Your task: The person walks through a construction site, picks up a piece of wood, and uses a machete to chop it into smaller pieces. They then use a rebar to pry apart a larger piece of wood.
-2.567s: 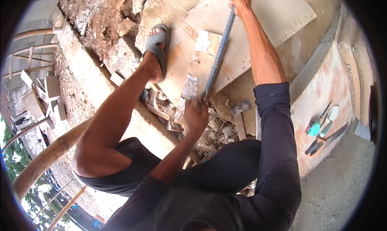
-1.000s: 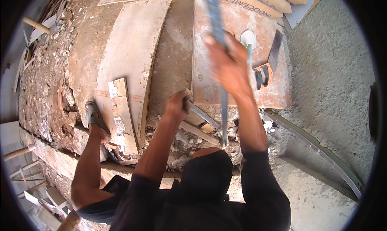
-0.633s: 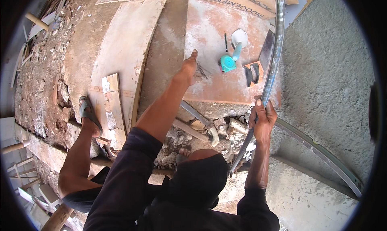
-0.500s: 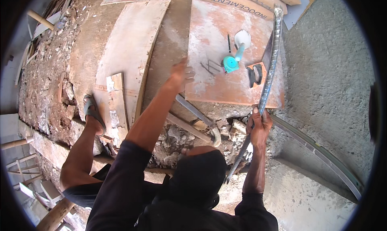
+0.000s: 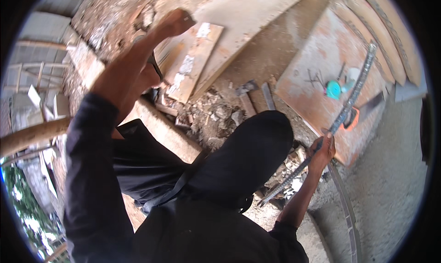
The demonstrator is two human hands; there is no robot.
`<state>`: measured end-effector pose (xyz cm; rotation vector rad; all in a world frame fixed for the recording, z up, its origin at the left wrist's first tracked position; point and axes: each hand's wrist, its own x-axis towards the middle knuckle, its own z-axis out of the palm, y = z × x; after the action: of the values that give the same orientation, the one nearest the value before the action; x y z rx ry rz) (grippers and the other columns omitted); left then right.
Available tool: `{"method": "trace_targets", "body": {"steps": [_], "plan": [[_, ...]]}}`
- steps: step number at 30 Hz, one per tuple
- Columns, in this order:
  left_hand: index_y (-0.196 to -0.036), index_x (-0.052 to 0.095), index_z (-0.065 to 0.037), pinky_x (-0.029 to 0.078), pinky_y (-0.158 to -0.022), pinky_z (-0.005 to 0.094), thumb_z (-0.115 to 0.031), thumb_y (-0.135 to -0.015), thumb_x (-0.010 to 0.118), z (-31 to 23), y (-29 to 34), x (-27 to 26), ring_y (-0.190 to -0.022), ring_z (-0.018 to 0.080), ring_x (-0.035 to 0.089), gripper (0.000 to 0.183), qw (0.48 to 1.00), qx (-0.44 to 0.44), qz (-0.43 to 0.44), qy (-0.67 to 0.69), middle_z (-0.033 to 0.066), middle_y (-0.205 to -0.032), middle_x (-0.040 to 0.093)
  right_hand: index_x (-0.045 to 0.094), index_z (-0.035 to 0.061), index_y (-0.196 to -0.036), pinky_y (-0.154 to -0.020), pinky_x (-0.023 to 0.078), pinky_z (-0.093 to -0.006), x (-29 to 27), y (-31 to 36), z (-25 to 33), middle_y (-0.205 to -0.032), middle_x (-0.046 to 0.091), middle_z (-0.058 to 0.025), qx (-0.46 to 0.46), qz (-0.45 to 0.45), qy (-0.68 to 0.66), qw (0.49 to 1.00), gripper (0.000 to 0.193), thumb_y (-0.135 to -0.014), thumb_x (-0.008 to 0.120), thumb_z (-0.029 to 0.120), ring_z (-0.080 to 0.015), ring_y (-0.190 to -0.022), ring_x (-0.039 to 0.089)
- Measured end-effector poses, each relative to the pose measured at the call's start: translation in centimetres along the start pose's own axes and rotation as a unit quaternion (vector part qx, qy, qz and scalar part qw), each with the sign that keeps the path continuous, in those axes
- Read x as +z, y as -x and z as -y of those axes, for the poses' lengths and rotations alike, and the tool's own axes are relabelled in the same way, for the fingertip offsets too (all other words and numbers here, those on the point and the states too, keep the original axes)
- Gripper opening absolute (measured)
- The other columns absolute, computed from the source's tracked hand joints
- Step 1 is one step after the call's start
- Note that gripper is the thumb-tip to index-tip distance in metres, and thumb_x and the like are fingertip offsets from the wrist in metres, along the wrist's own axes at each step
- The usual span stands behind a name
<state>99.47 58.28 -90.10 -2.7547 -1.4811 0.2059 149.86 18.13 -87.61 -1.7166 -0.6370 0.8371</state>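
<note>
My right hand (image 5: 323, 152) is wrapped round a long, silvery-grey, spiral-ribbed bundle (image 5: 356, 93), which slants from the lower left up across a stained board (image 5: 298, 86). Its exact kind I cannot make out. Out to the upper left, my left hand (image 5: 177, 23) is raised with its fingers curled in, near a narrow plank (image 5: 195, 61); whether anything is inside it is hidden. On the board lie a turquoise tape measure (image 5: 332, 89), a trowel with a turquoise handle (image 5: 347, 85), thin dark rods (image 5: 315, 78) and a handsaw (image 5: 370, 105) with an orange handle, partly behind the bundle.
Paper sacks (image 5: 390, 38) are stacked beyond the board. A hammer (image 5: 247, 89) and a flat metal bar (image 5: 268, 97) lie by broken rubble (image 5: 216, 118). Beyond the narrow plank rests a wide panel (image 5: 250, 15). A long metal strip (image 5: 344, 203) leans along the concrete at right.
My left hand has swung from the board's edge far to the left, its fingers now curled. The view has turned leftward. My right hand still grips the ribbed bundle.
</note>
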Motion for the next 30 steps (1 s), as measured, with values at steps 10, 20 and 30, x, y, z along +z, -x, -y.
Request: {"method": "trace_targets", "body": {"steps": [10, 20, 30], "plan": [[-0.155, 0.036, -0.026, 0.05, -0.103, 0.0527, -0.049, -0.079, 0.083, -13.8, 12.3, -3.6, -0.138, 0.0333, 0.047, 0.092, 0.949, 0.114, 0.293, -0.005, 0.0135, -0.165, 0.028, 0.065, 0.001, -0.101, -0.041, 0.025, -0.0229, 0.2, 4.9, -3.1, -0.061, 0.044, 0.0045, 0.044, 0.067, 0.122, 0.989, 0.041, -0.104, 0.06, 0.042, -0.0022, -0.048, 0.037], [-0.154, 0.043, -0.034, 0.056, -0.1, 0.0477, -0.022, -0.097, 0.057, -7.8, 23.0, 13.5, -0.144, 0.0298, 0.045, 0.06, 0.969, 0.22, 0.055, -0.101, 0.0094, -0.161, 0.041, 0.066, 0.0028, -0.096, -0.058, 0.033, -0.0314, 4.9, 8.1, -7.8, -0.067, 0.045, 0.0015, 0.051, 0.081, 0.207, 0.974, 0.034, -0.102, 0.063, 0.037, -0.0101, -0.066, 0.039], [-0.151, 0.032, -0.001, 0.044, -0.034, 0.0327, -0.019, -0.1, 0.056, 11.3, 16.2, 2.7, -0.047, 0.0157, 0.056, 0.059, 0.851, -0.248, -0.404, 0.224, 0.0089, -0.07, 0.066, 0.064, 0.0059, -0.098, -0.057, 0.037, -0.0348, 5.5, 8.6, -8.2, -0.064, 0.048, 0.0003, 0.063, 0.096, 0.343, 0.932, 0.035, -0.103, 0.06, 0.041, -0.0118, -0.061, 0.044]]}}
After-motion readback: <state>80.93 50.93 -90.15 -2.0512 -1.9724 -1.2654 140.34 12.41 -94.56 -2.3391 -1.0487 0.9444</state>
